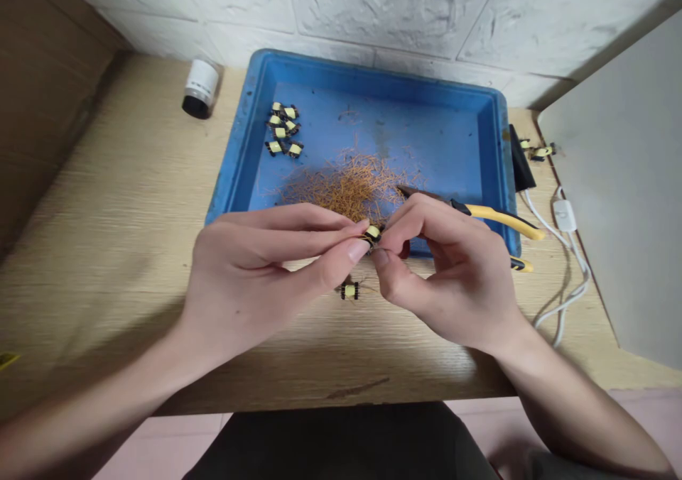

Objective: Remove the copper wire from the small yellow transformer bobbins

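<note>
Between the thumb and fingers of my left hand [271,256] is a small transformer coil [374,232], with a black bobbin, yellow tape and thin wire leads. At the coil's right side, the thumb and forefinger of my right hand [447,274] pinch a fine wire; the fingertips partly cover it. A second coil [349,291] lies on the table just below my hands. Behind my right hand, long-nose pliers [501,217] with yellow and black handles rest across the tray's right side, partly hidden.
A blue tray [367,64] holds a heap of copper-coloured wire clippings [349,182] and several coils [280,133] at its left. A white bottle with a black cap [201,86] stands left. More coils [542,153], a black object [522,160] and a white switched cord [565,215] lie right.
</note>
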{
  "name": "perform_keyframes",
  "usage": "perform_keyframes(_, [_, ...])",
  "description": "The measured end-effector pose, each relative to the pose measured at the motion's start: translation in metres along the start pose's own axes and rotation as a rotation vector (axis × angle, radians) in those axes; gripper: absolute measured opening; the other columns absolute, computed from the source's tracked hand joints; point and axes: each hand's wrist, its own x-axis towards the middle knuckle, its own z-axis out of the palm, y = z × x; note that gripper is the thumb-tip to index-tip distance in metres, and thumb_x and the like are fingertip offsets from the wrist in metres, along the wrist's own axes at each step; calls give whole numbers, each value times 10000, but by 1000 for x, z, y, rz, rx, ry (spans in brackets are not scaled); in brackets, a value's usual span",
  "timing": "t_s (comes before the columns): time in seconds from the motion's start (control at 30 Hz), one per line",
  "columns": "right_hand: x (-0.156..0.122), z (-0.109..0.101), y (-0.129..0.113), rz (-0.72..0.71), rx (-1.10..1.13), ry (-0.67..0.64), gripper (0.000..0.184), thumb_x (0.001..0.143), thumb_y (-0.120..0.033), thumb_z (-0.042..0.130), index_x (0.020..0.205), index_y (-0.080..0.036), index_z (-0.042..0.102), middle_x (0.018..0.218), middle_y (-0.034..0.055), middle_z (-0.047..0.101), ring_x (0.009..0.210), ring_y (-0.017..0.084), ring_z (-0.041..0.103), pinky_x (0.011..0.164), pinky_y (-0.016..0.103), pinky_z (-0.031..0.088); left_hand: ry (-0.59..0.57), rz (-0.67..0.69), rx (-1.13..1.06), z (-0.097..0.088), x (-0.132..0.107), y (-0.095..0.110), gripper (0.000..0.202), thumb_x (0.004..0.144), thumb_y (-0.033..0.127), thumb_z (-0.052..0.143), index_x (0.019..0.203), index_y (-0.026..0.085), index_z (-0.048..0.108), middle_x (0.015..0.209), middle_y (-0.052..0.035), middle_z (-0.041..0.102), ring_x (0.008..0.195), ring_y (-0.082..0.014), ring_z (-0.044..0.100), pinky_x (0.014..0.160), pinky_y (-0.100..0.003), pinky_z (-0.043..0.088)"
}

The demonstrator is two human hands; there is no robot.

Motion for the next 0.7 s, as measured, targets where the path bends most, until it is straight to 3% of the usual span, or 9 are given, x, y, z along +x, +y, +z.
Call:
perform_keyframes(0.37, [-1, 0, 0, 29, 130, -8, 273, 867, -7, 654, 760, -229, 535, 757, -34, 569, 727, 132, 534, 678, 334, 412, 12, 130, 8, 2, -1, -7, 308, 915, 111, 820, 956, 411, 878, 963, 163, 850, 781, -34, 805, 695, -79, 644])
perform_keyframes(0.7, [-1, -1, -1, 36, 132, -16, 270, 859, -4, 656, 762, -230, 548, 759, -38, 573, 731, 136, 542, 685, 329, 412, 13, 150, 15, 0, -1, -7, 270, 891, 65, 836, 908, 330, 883, 941, 114, 860, 758, -51, 810, 681, -75, 640])
